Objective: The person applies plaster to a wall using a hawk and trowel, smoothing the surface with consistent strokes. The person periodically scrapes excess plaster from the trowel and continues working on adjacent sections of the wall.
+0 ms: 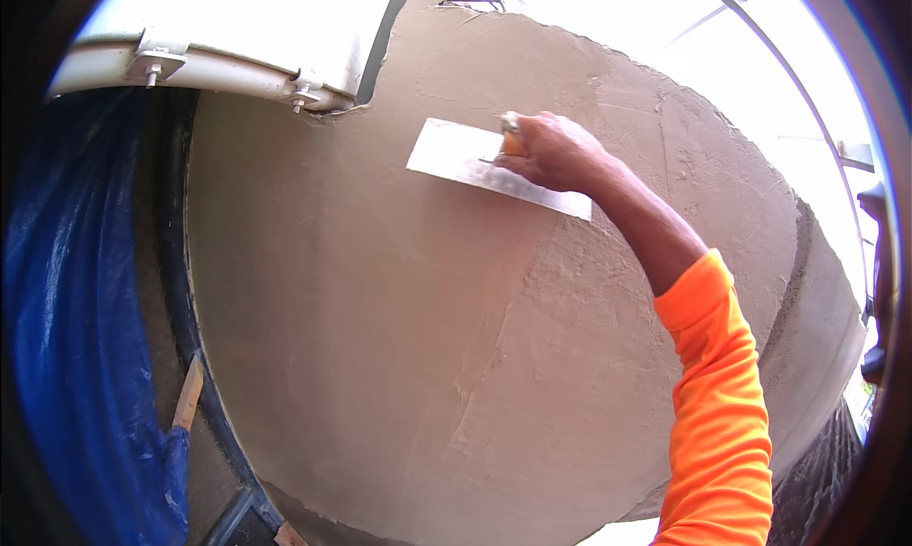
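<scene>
My right hand (554, 153) is closed round the yellowish handle of a finishing trowel (456, 155). Its long, flat metal blade lies against or very close to the upper part of a wall coated in grey-brown plaster (380, 290). The blade tilts down toward the right, and its right end reaches under my wrist. Left of the blade the plaster looks smooth; below and right of it the surface is rougher, with ridges and a faint vertical seam. An orange sleeve covers my right forearm up from the lower edge. My left hand is out of the picture.
A white pipe (223, 69) with bolted brackets runs along the upper left, meeting the plaster's notched edge. Blue plastic sheeting (71, 328) hangs at the left, beside a dark frame edge (180, 252) and a wooden piece (189, 394). Dark sheeting (819, 475) hangs lower right.
</scene>
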Demonstrator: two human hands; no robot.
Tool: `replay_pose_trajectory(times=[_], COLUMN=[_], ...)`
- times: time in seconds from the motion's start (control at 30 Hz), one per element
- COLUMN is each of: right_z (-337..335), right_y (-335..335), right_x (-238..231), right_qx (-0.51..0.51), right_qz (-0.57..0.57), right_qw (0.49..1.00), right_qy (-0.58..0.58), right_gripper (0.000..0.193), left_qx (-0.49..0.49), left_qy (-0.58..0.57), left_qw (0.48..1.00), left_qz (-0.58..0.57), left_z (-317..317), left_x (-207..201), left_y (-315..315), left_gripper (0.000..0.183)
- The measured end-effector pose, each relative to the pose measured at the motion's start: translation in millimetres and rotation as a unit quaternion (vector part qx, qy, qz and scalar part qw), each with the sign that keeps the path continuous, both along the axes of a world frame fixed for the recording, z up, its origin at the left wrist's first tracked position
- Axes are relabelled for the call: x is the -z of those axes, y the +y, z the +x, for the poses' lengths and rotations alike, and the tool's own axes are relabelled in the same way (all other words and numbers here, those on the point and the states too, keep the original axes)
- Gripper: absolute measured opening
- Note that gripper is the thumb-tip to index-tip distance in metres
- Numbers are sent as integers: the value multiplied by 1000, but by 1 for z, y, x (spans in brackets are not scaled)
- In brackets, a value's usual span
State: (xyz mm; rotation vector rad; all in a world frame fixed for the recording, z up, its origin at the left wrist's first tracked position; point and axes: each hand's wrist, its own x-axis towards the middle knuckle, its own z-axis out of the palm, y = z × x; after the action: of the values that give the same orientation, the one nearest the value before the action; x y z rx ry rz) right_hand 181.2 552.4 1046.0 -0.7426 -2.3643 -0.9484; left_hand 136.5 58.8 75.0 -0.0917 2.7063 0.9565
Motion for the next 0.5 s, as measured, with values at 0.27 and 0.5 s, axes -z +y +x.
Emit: replay_pose_trajectory(times=[0.27, 0.5], right_z=[44, 50], right_y=[34, 31], right_x=[-27, 51], right_qx=[34, 7], right_qz=[165, 171], right_qw=[983, 984], right_qy=[76, -59], right_gripper=[36, 40], left_qx=[18, 21], left_qy=[1, -2], left_qw=[1000, 1000], left_qz=[-5, -9], left_z=[-8, -9], left_x=[0, 7], left_y=[6, 8], left_gripper=[59, 59])
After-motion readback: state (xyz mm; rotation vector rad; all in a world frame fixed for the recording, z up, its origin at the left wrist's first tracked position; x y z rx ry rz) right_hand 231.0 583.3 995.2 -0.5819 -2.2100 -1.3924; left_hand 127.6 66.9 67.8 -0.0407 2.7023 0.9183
